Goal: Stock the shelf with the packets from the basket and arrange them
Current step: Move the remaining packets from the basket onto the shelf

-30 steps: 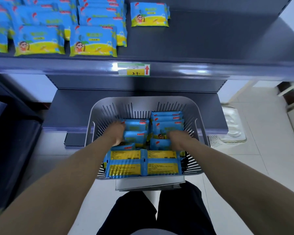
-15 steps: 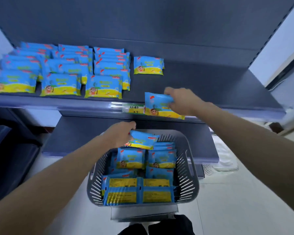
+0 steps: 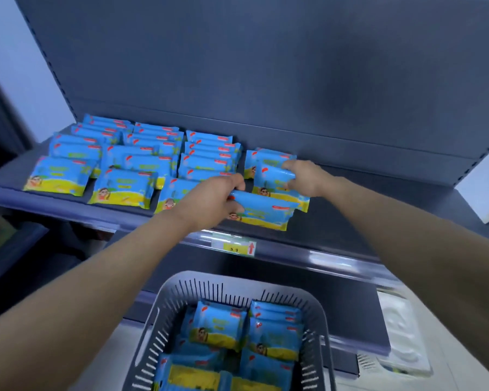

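Note:
Both hands are over the dark shelf [image 3: 378, 210]. My left hand [image 3: 209, 201] grips a blue and yellow packet [image 3: 266, 211] by its left end, just above the shelf near the front edge. My right hand [image 3: 305, 176] holds a second packet [image 3: 274, 179] by its upper right corner, right behind the first one and in front of a lone packet [image 3: 254, 159] lying further back. Three rows of stacked packets [image 3: 130, 165] fill the shelf's left part. The grey slotted basket [image 3: 164, 320] below holds several more packets [image 3: 220, 325].
A price tag [image 3: 233, 246] with a red arrow sits on the shelf's front rail. A lower shelf [image 3: 364, 314] lies behind the basket. White moulded packaging [image 3: 401, 334] rests on the floor at right. The shelf's right half is bare.
Both hands rose from the basket, each with a packet, and reached the shelf. The view tilted upward, and the two packets now sit close together in front of the lone packet.

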